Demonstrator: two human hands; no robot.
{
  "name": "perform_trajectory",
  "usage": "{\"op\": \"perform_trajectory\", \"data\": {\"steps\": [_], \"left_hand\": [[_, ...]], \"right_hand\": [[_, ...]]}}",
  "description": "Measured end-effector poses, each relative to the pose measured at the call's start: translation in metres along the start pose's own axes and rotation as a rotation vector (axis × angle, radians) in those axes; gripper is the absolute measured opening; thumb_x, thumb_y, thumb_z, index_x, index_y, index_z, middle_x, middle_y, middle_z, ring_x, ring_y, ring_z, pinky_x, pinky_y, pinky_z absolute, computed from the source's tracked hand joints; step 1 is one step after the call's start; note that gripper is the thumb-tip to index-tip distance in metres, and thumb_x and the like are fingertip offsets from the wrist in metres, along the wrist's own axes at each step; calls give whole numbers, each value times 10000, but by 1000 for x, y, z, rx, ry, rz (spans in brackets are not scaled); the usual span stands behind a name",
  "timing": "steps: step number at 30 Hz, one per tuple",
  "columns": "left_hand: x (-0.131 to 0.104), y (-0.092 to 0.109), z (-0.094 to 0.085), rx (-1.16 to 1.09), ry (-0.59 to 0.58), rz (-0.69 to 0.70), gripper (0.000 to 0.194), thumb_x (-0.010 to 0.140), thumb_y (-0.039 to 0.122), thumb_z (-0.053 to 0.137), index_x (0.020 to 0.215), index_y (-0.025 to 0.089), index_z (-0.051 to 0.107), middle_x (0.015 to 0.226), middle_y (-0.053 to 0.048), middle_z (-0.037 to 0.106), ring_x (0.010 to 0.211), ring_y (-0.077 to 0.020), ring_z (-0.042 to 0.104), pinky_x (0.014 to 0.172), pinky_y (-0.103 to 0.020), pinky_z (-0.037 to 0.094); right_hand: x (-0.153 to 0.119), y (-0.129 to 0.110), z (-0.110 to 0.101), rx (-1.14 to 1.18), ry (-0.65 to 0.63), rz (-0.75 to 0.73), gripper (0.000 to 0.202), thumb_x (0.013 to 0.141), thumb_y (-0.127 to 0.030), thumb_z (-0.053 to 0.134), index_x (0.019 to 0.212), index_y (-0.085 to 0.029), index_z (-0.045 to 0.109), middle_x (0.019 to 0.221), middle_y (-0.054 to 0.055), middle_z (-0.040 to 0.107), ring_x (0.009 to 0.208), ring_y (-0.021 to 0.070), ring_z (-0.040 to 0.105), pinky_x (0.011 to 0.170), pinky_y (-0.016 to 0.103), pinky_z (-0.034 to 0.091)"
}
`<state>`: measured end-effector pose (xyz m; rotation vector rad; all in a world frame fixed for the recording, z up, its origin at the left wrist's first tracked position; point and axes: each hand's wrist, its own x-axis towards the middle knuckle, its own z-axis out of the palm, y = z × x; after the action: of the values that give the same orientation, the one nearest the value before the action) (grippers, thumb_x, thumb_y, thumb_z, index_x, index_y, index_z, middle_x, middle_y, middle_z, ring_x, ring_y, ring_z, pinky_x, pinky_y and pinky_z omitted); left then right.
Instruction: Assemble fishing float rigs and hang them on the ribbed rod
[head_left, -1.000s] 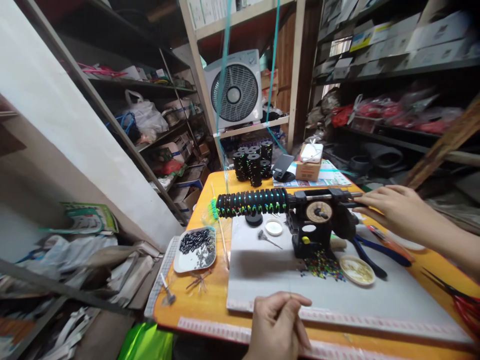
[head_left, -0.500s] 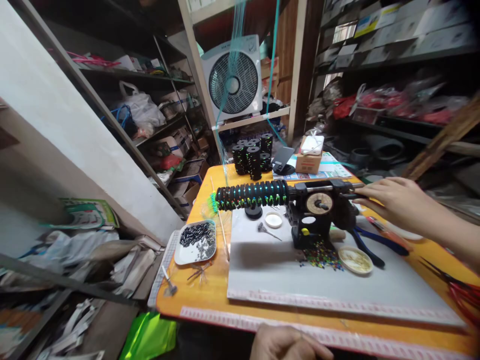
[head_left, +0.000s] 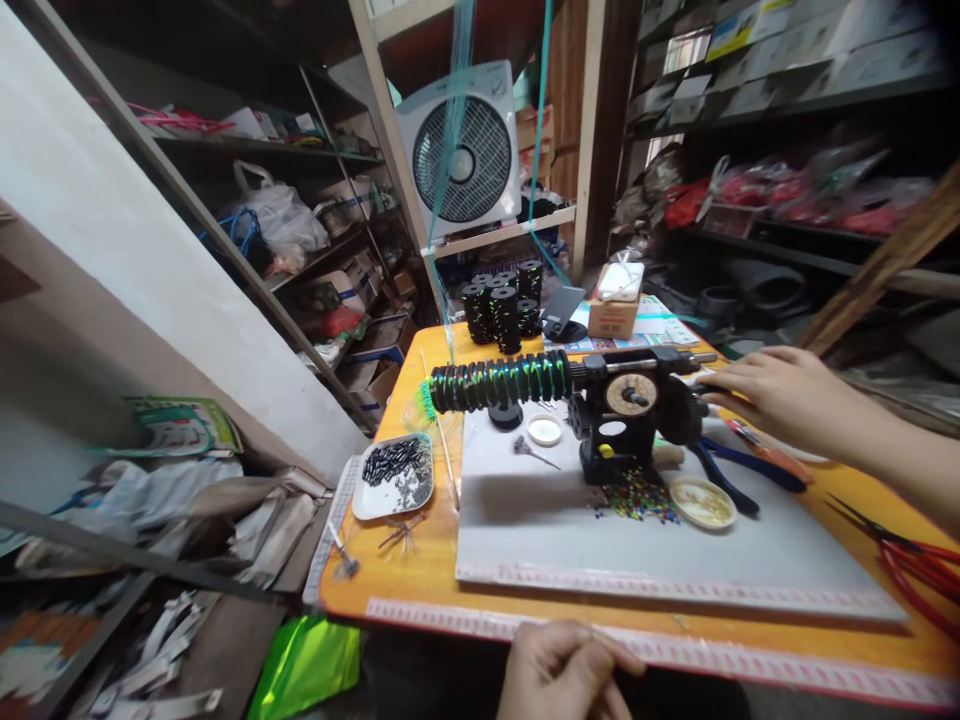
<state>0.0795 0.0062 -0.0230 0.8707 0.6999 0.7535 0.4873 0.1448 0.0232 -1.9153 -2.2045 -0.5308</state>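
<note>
One long black ribbed roll (head_left: 499, 382), flecked with green, its far side hidden, sits raised above the glossy orange surface (head_left: 427, 585). It lies beyond the bare left hand (head_left: 559, 672), which is cut off below, pinched narrow, contents unclear. The roll points left, long axis side to side. Rightward, it meets a black geared machine (head_left: 622, 435); beside that, the bare right hand (head_left: 772, 392) curls, any grip hard to make out.

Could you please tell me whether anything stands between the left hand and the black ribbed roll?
Nothing visible blocks the way from the left hand to the black ribbed roll; the grey board lies low between them.
</note>
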Motion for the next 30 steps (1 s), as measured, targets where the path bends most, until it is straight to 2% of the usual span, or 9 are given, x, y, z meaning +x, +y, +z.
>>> {"op": "perform_trajectory", "data": {"steps": [2,5,10,15,17,19,22,25,30], "left_hand": [[15,10,-2,-14,2,46,592,746,689,700,814,102,737,390,-7,606,275,-129,549,278,-155,316],[37,38,-1,-16,8,122,487,820,596,692,868,113,729,433,-6,644,292,-117,569,312,-154,380],[61,69,9,-27,-20,186,436,806,523,745,856,90,740,457,-23,663,336,-135,617,349,-166,435],[57,65,13,-79,-5,168,420,828,518,728,908,107,746,626,-60,757,444,-154,697,466,-208,546],[51,62,14,-99,-14,134,416,823,512,738,923,108,748,721,-91,788,505,-170,728,527,-234,579],[47,63,14,-121,-26,92,431,801,524,753,924,111,746,736,-100,793,521,-182,735,532,-246,581],[44,67,15,-153,-44,36,475,751,563,779,914,118,742,706,-86,786,504,-179,723,522,-247,571],[42,70,14,-166,-66,-22,514,698,576,811,911,113,742,688,-78,777,500,-169,713,527,-237,558],[26,51,1,-135,-57,-113,558,695,613,788,965,128,732,712,-72,772,530,-160,712,543,-232,539]], "right_hand": [[-11,-3,5,48,-5,-16,280,967,-427,585,1065,-178,667,1106,69,681,1015,200,643,938,441,510],[-34,-11,10,136,16,-30,345,958,-513,551,997,-204,701,998,73,723,934,199,662,898,421,504],[-56,-22,4,288,83,4,372,897,-574,526,904,-283,758,953,138,775,885,286,699,804,449,500],[-60,-53,-38,419,217,148,356,848,-497,589,1034,-231,736,1109,210,727,992,362,674,857,517,494],[-64,-82,-64,488,322,249,391,885,-442,562,1153,-195,702,1247,241,661,1169,396,592,1014,579,393],[-63,-119,-88,627,341,309,381,890,-452,584,1158,-210,708,1190,208,696,1135,389,610,1024,587,383],[-45,-179,-110,996,102,250,382,937,-514,525,1110,-247,737,942,106,782,862,287,729,850,457,541],[-15,-224,-111,1385,-172,171,513,947,-576,498,1292,-226,645,1052,106,778,1000,266,726,870,403,569],[11,-248,-93,1805,-337,165,472,939,-592,521,1042,-155,665,835,55,724,848,190,706,891,400,551]]}}
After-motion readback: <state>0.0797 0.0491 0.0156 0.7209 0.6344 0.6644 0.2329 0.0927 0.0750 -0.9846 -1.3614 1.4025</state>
